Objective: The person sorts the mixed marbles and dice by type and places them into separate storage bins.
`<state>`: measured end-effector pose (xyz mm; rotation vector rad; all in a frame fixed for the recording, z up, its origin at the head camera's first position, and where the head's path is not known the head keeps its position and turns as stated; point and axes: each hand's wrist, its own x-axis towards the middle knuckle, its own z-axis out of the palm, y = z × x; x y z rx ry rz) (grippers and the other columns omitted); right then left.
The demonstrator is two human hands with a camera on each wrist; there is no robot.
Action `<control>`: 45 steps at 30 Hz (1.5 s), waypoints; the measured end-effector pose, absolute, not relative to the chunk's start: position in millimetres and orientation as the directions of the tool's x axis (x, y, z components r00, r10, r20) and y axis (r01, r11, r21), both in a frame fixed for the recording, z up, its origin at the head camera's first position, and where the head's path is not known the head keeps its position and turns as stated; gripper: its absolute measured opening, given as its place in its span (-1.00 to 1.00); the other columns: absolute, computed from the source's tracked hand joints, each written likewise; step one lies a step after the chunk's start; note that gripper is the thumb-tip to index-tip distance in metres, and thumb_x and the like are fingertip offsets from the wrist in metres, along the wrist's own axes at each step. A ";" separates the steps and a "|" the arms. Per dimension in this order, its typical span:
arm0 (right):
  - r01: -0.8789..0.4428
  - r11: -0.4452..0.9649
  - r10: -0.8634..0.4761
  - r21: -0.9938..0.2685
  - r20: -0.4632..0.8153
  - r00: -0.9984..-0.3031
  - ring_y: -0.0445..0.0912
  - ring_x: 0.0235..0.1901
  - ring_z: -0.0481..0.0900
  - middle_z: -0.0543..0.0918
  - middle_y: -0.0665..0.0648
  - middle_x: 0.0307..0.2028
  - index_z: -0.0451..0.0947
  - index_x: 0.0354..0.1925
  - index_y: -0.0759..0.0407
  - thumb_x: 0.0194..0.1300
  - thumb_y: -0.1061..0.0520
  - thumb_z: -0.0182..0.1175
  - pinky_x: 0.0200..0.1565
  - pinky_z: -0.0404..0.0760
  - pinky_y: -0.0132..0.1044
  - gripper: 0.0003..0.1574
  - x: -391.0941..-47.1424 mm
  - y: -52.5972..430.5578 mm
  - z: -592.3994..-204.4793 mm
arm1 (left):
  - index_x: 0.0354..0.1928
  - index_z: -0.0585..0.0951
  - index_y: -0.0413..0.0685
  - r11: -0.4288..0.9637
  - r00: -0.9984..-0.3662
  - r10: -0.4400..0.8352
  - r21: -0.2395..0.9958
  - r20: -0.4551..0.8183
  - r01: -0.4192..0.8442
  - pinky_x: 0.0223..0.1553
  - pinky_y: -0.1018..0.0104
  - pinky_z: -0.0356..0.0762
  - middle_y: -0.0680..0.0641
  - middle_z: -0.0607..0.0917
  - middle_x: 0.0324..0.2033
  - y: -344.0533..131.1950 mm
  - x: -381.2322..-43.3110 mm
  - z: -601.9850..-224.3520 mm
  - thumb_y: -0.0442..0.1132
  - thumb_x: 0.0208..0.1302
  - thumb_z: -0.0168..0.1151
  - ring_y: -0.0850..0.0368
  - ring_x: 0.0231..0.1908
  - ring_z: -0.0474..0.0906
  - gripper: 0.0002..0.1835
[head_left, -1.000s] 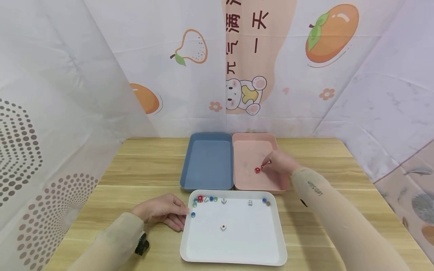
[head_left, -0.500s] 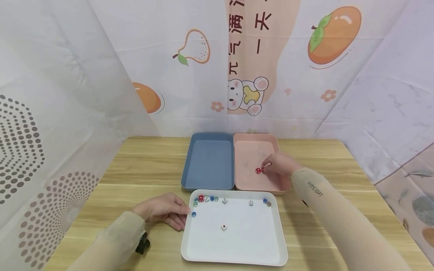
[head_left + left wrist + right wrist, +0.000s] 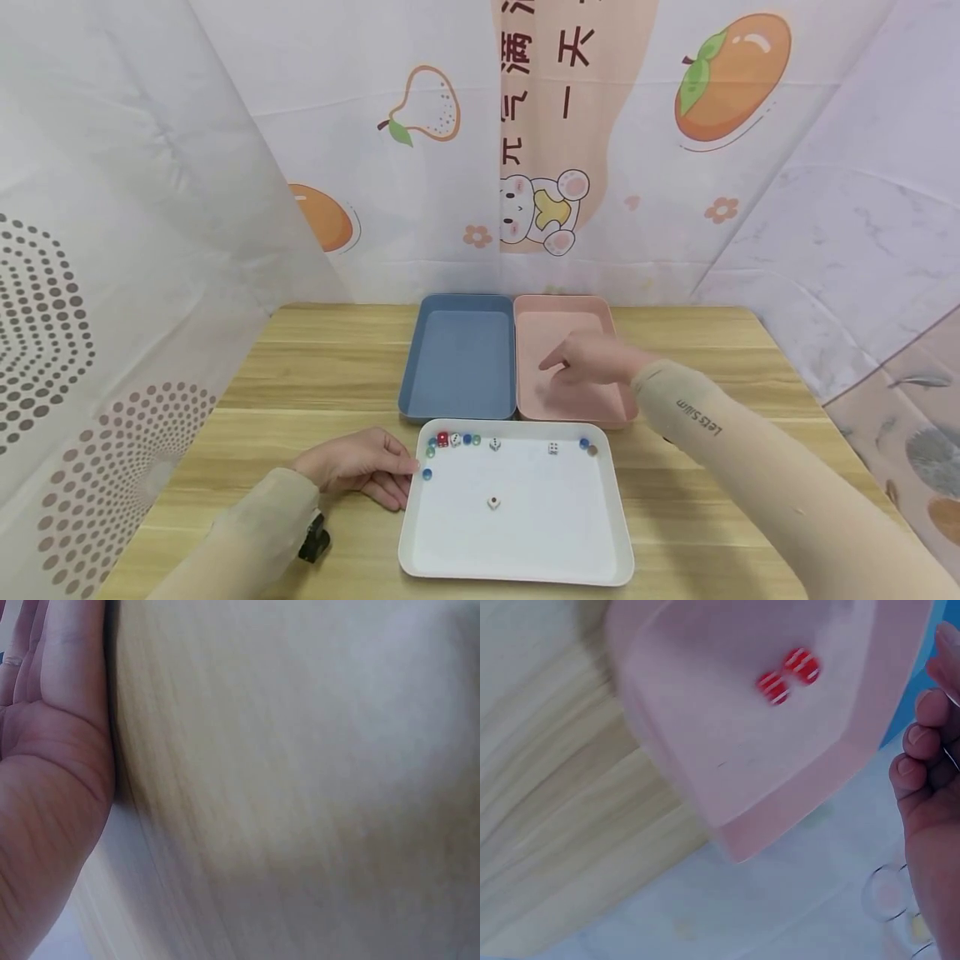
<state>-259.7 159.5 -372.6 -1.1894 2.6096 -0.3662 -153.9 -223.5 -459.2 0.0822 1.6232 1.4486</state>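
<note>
My right hand (image 3: 588, 357) hovers over the pink tray (image 3: 619, 402), index finger extended, other fingers loosely bent, holding nothing. Two red dice (image 3: 787, 675) lie close together in that tray in the right wrist view; in the head view the hand hides them. My left hand (image 3: 363, 468) holds the left rim of the white tray (image 3: 517, 570), thumb at the rim and fingers outside. Along the white tray's far side lie a red die (image 3: 442, 439), several white dice (image 3: 552, 448) and blue and green glass beads (image 3: 467, 439). One white die (image 3: 493, 503) sits nearer its middle.
A blue tray (image 3: 459, 367) stands beside the pink one, both just behind the white tray. At the white tray's far right corner lie a blue bead (image 3: 584, 444) and a brownish one (image 3: 592, 451). A printed curtain (image 3: 420, 192) hangs behind the wooden table (image 3: 330, 350).
My right hand has let go of a red die beside another in the pink tray, then lifted and moved left. The left hand stays at the white tray's rim.
</note>
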 end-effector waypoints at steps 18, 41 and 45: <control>-0.833 0.454 -0.888 -0.317 -0.243 -0.391 -0.39 -0.44 0.52 0.68 -0.18 -0.24 0.63 0.00 -0.13 0.07 -0.01 0.38 -0.40 0.46 -0.56 -0.55 -195.4 81.8 -373.3 | -0.17 0.62 -0.38 0.304 -0.570 0.588 0.810 -0.574 -0.502 -0.26 0.01 0.60 -0.32 0.68 -0.39 -222.5 -153.7 -457.9 -0.14 0.24 0.23 -0.05 -0.38 0.68 -0.64; -0.909 0.348 -0.907 -0.228 -0.327 -0.265 -0.42 -0.33 0.44 0.62 -0.36 -0.30 0.66 -0.12 -0.33 0.07 -0.07 0.37 -0.33 0.41 -0.59 -0.66 -162.6 62.9 -405.2 | -0.15 0.62 -0.37 0.295 -0.565 0.597 0.811 -0.569 -0.505 -0.24 0.00 0.59 -0.31 0.68 -0.38 -224.7 -153.3 -462.1 -0.11 0.22 0.24 -0.05 -0.37 0.67 -0.62; -0.917 0.335 -0.909 -0.215 -0.330 -0.254 -0.44 -0.29 0.45 0.63 -0.37 -0.30 0.66 -0.13 -0.31 0.08 -0.07 0.36 -0.29 0.41 -0.60 -0.68 -161.3 61.1 -409.8 | -0.15 0.62 -0.37 0.293 -0.566 0.598 0.812 -0.568 -0.505 -0.24 0.00 0.59 -0.31 0.68 -0.38 -225.0 -153.6 -462.8 -0.12 0.23 0.23 -0.04 -0.38 0.68 -0.62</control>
